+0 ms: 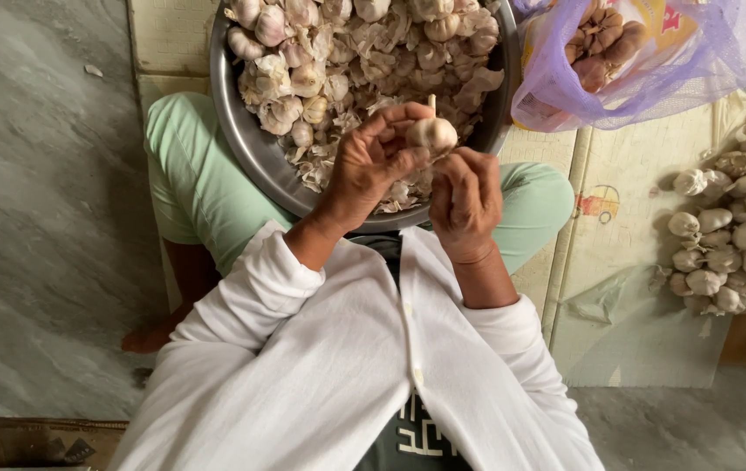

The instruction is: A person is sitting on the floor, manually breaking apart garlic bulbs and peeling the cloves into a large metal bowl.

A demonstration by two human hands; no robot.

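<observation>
From the head view, the left hand (371,166) has its grip closed around a garlic bulb (431,133), fingers curled over the top and thumb under it, holding it just above the near rim of a steel bowl (251,148). The right hand (465,199) is clenched just beside and below the bulb, its fingertips pinching at the bulb's underside or its papery skin; which of the two cannot be told. The bowl rests on the person's lap, between knees in pale green trousers (194,179), and is heaped with garlic bulbs and loose skins (364,52). To the right of the bowl, a purple mesh bag (652,70) lies on the floor mat (626,262) and holds brownish garlic. Farther right, well apart from the hands, a pile of whole white bulbs (731,227) lies loose on the mat.
</observation>
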